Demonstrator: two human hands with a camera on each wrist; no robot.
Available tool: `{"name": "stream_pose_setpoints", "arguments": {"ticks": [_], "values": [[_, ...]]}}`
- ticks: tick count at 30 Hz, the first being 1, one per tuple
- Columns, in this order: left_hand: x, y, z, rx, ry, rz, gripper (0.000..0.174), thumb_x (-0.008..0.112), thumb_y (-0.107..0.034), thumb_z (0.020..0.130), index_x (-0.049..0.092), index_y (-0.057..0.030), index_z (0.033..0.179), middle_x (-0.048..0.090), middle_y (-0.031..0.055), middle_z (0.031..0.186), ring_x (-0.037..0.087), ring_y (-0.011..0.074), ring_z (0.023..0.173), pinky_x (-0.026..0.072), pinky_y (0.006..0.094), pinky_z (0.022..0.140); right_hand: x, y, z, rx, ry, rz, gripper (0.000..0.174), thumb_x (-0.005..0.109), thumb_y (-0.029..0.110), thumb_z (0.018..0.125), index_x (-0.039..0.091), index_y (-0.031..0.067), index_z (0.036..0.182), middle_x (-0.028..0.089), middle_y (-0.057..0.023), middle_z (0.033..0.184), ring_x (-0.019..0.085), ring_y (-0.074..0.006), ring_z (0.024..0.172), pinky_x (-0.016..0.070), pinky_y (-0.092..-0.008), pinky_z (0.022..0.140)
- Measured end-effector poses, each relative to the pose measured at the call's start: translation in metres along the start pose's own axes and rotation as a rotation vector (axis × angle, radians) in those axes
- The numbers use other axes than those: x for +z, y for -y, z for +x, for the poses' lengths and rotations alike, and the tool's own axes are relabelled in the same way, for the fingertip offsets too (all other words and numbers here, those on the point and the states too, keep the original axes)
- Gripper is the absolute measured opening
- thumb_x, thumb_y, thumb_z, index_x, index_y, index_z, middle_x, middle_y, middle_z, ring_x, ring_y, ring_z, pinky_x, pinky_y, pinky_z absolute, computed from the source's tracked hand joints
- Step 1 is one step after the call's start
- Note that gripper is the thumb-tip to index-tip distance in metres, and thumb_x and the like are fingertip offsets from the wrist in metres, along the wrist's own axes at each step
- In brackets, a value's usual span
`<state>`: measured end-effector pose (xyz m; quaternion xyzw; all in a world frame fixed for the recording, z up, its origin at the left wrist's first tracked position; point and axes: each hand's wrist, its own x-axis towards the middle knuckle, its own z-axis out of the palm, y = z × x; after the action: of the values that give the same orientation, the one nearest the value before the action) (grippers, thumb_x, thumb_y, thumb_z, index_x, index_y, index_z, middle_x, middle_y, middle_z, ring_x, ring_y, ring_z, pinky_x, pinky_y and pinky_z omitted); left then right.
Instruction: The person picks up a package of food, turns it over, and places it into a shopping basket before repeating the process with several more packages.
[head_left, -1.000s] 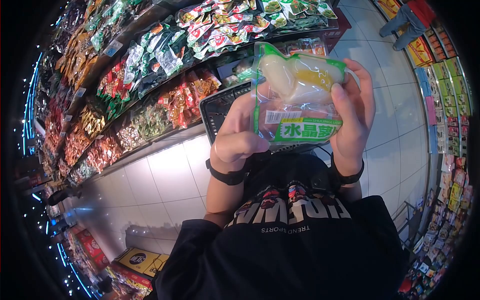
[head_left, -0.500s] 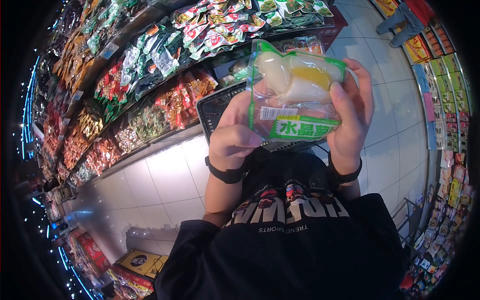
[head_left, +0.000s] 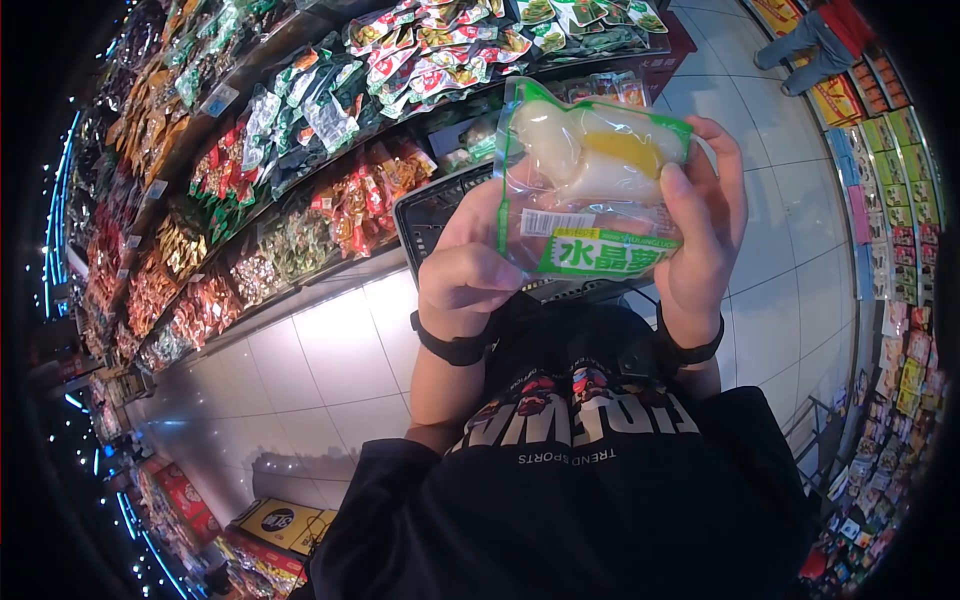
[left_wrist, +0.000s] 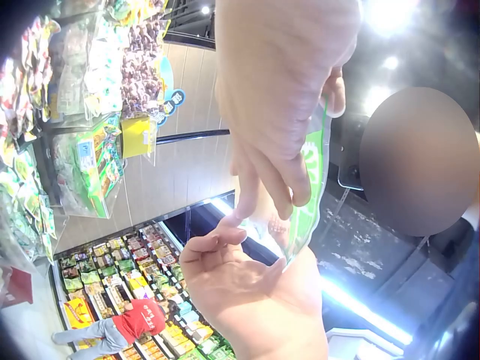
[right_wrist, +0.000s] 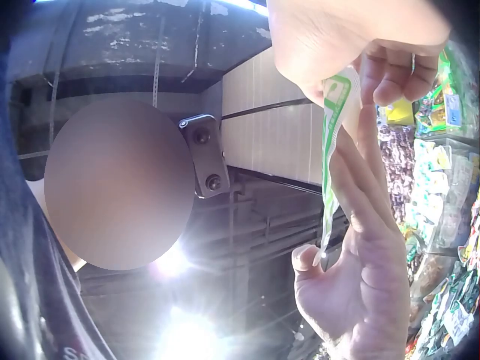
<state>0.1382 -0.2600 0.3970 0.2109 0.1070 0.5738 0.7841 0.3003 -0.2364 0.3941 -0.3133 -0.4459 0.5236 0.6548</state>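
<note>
Both hands hold up a clear sealed packet of pickled radish [head_left: 590, 180] in front of the chest. The packet has green edges, pale pieces inside with a yellow patch over them, a barcode and a green label with white characters. At its lower left corner, the left hand [head_left: 465, 260] grips it with the thumb in front and the fingers behind. The right hand [head_left: 705, 210] pinches the right side, its thumb lying on the front face. Seen edge-on, the packet [left_wrist: 307, 195] is a thin green strip in the left wrist view; the right wrist view also shows the packet [right_wrist: 334, 142] from its edge.
A black shopping basket [head_left: 425, 235] sits behind and below the packet. Shelves of bagged snacks [head_left: 385, 195] run along the left and top. A person in a red top [head_left: 845, 25] stands at the upper right, beside another stocked shelf [head_left: 890, 180]. Pale tiles [head_left: 340, 345] cover the floor.
The packet has shifted slightly left and its label's glare has changed as it tilted a little. Both hands keep their hold; the last half second is nearly still.
</note>
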Motion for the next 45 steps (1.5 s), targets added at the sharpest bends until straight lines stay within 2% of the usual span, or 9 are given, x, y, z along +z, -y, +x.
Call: {"name": "stream_pose_setpoints", "arguments": {"ticks": [3,5,9,13,18,23,28,33,45], "values": [[-0.011,-0.001,0.000,-0.022,0.023,0.045,0.089,0.048,-0.008,0.041,0.024,0.0113,0.125,0.044,0.0325,0.113,0.049,0.0423,0.102,0.0469,0.0312,0.079,-0.001,0.000,0.000,0.001,0.004,-0.010,0.038,0.055,0.005,0.080,0.039,0.0003,0.114,0.054,-0.0131,0.103,0.049,-0.0148,0.093,0.0389,-0.0263,0.081],[-0.019,0.000,0.003,-0.008,0.293,-0.043,0.090,0.046,-0.010,0.040,0.030,0.0112,0.127,0.046,0.0205,0.122,0.044,0.0296,0.115,0.0298,0.0341,0.100,-0.001,0.000,0.000,-0.001,0.005,-0.013,0.038,0.055,0.005,0.080,0.039,0.0004,0.114,0.054,-0.0132,0.103,0.049,-0.0148,0.093,0.0390,-0.0264,0.081],[-0.025,-0.002,0.002,-0.019,0.324,-0.054,0.091,0.045,-0.009,0.040,0.030,0.0112,0.127,0.046,0.0204,0.121,0.043,0.0295,0.115,0.0288,0.0331,0.101,-0.001,-0.001,-0.001,0.002,0.002,0.007,0.038,0.055,0.005,0.080,0.039,0.0007,0.114,0.053,-0.0134,0.103,0.049,-0.0151,0.093,0.0393,-0.0265,0.081],[-0.013,-0.005,0.000,-0.092,0.086,0.146,0.091,0.045,-0.008,0.039,0.030,0.0112,0.127,0.047,0.0203,0.120,0.044,0.0296,0.115,0.0280,0.0324,0.101,-0.002,-0.001,0.000,-0.001,0.010,-0.005,0.038,0.054,0.005,0.080,0.039,0.0008,0.114,0.053,-0.0135,0.104,0.049,-0.0153,0.093,0.0397,-0.0263,0.080],[-0.017,-0.001,0.001,-0.023,0.276,-0.080,0.088,0.045,-0.006,0.041,0.030,0.0113,0.126,0.046,0.0210,0.120,0.043,0.0304,0.115,0.0291,0.0332,0.101,-0.002,-0.002,-0.001,0.011,0.002,0.001,0.043,0.055,0.005,0.079,0.037,0.0009,0.118,0.053,-0.0137,0.104,0.050,-0.0153,0.093,0.0401,-0.0258,0.080],[-0.011,-0.016,-0.008,-0.187,-0.020,0.490,0.069,0.045,-0.005,0.055,0.040,0.0077,0.123,0.057,0.0145,0.105,0.052,0.0219,0.101,0.0387,0.0279,0.087,-0.007,0.005,0.001,0.062,0.052,0.068,0.051,0.058,0.008,0.077,0.039,-0.0007,0.123,0.054,-0.0144,0.105,0.051,-0.0155,0.096,0.0402,-0.0253,0.082],[-0.006,-0.023,-0.010,-0.136,-0.029,0.750,0.050,0.046,-0.003,0.066,0.051,0.0064,0.114,0.061,0.0093,0.096,0.056,0.0144,0.088,0.0417,0.0244,0.078,-0.027,0.013,0.004,0.265,0.529,-0.279,0.044,0.067,0.012,0.073,0.052,-0.0059,0.111,0.059,-0.0113,0.099,0.056,-0.0131,0.088,0.0433,-0.0251,0.080],[0.003,-0.012,-0.005,0.020,-0.089,0.587,0.035,0.049,0.000,0.074,0.054,0.0080,0.108,0.061,0.0102,0.095,0.056,0.0127,0.085,0.0430,0.0250,0.076,-0.015,0.007,-0.002,0.210,0.113,-0.114,0.039,0.064,0.009,0.076,0.053,-0.0060,0.110,0.061,-0.0088,0.091,0.058,-0.0105,0.079,0.0468,-0.0218,0.058],[0.011,-0.010,-0.012,-0.124,-0.034,0.736,0.011,0.056,0.001,0.078,0.062,0.0089,0.081,0.064,0.0123,0.071,0.061,0.0132,0.062,0.0490,0.0217,0.060,-0.016,0.006,0.003,0.159,-0.064,-0.065,0.035,0.064,0.011,0.073,0.057,-0.0058,0.104,0.062,-0.0073,0.088,0.056,-0.0087,0.073,0.0430,-0.0209,0.063]]}}
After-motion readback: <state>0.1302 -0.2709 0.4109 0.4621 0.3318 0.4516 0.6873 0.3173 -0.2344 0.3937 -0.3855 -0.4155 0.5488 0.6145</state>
